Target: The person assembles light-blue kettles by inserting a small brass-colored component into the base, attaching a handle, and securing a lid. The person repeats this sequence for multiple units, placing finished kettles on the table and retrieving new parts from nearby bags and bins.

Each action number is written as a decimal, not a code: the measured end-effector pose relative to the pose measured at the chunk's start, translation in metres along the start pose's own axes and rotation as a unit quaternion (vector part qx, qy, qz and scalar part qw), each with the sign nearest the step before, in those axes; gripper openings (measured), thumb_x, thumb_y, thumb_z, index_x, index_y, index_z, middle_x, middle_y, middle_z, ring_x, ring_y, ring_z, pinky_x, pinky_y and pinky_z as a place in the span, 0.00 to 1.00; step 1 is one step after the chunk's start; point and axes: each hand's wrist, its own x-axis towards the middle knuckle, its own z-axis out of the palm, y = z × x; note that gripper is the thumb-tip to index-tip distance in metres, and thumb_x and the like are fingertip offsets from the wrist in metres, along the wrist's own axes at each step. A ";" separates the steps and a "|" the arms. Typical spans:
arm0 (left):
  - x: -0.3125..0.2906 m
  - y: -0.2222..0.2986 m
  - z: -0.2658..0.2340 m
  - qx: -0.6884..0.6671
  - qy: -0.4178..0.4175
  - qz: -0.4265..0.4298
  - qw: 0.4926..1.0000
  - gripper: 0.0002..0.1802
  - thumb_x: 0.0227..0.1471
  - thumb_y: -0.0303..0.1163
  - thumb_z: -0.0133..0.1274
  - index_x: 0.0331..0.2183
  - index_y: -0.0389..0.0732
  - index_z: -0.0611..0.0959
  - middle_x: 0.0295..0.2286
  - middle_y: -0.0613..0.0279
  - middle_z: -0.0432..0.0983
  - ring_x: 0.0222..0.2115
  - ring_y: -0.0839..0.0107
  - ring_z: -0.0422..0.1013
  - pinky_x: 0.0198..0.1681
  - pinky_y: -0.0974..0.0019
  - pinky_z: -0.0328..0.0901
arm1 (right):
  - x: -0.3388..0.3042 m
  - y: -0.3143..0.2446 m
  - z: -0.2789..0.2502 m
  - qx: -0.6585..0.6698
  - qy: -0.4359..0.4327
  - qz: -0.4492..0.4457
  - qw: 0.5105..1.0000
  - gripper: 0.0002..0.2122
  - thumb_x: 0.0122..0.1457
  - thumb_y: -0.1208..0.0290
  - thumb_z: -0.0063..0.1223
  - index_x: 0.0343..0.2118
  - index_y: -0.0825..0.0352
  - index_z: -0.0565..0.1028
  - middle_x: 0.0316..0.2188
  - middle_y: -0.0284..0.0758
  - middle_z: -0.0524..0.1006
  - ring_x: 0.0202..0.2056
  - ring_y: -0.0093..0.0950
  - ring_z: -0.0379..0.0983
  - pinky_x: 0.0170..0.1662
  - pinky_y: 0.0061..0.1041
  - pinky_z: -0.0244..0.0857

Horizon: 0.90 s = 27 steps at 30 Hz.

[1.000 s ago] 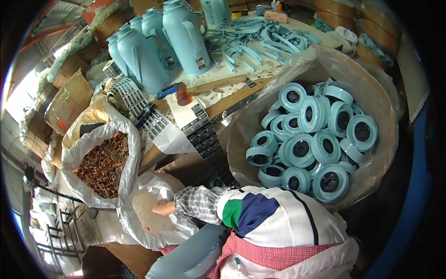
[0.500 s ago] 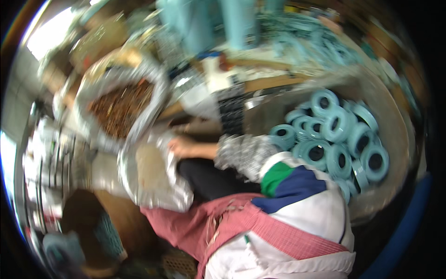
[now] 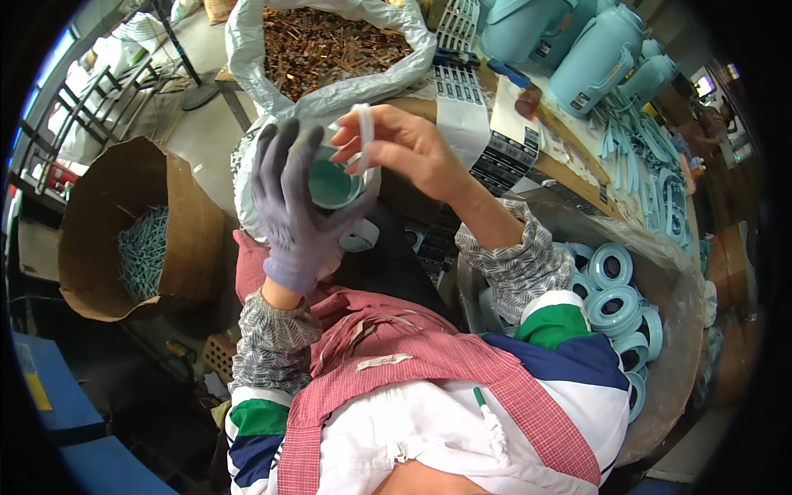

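My left hand (image 3: pixel 293 194), in a lavender-grey glove with darker fingertips, has its fingers stretched up and its thumb spread. It lies beside a light blue round vessel (image 3: pixel 334 191), whose opening shows between thumb and fingers; I cannot tell how firmly they touch. Over that opening my bare right hand (image 3: pixel 412 153) pinches a thin translucent white ring (image 3: pixel 365 136), seen nearly edge-on. A white plastic bag (image 3: pixel 247 186) sits partly hidden behind the glove. Below the vessel, another pale blue part (image 3: pixel 360 238) shows near my lap.
A sack (image 3: pixel 330 103) of brown scraps stands ahead. At left is a cardboard drum (image 3: pixel 194 239) with thin blue strips. A plastic-lined bin (image 3: pixel 681 363) of blue rings (image 3: pixel 615 309) stands at right. Blue jugs (image 3: pixel 594 62), handles (image 3: pixel 652 157) and label sheets (image 3: pixel 503 157) cover the bench.
The view has turned and sharpened. My right hand has left the plastic bag's edge and now holds the white ring up. My gloved left hand and the blue vessel have come into view.
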 end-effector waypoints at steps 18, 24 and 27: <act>-0.006 -0.004 0.006 -0.187 -0.156 -0.049 0.969 0.41 0.22 0.34 0.69 0.44 0.36 0.73 0.43 0.52 0.72 0.46 0.52 0.66 0.50 0.56 0.60 | -0.018 0.010 0.021 -0.646 -0.096 -0.052 0.755 0.05 0.46 0.76 0.44 0.25 0.65 0.72 0.26 0.38 0.74 0.32 0.36 0.74 0.34 0.30 0.69; -0.001 -0.014 -0.004 -0.252 -0.278 -0.027 0.927 0.36 0.26 0.32 0.67 0.43 0.37 0.75 0.43 0.51 0.72 0.47 0.52 0.66 0.50 0.57 0.60 | -0.023 0.006 0.022 -0.649 -0.156 0.017 0.744 0.03 0.43 0.75 0.48 0.22 0.66 0.73 0.21 0.39 0.74 0.30 0.37 0.74 0.35 0.32 0.68; 0.001 -0.016 -0.003 -0.259 -0.291 0.021 0.921 0.33 0.28 0.31 0.66 0.43 0.37 0.76 0.42 0.51 0.72 0.47 0.52 0.66 0.50 0.57 0.59 | -0.020 -0.001 -0.001 -0.455 -0.265 0.018 0.850 0.08 0.45 0.73 0.51 0.30 0.66 0.76 0.27 0.40 0.76 0.31 0.38 0.73 0.36 0.32 0.66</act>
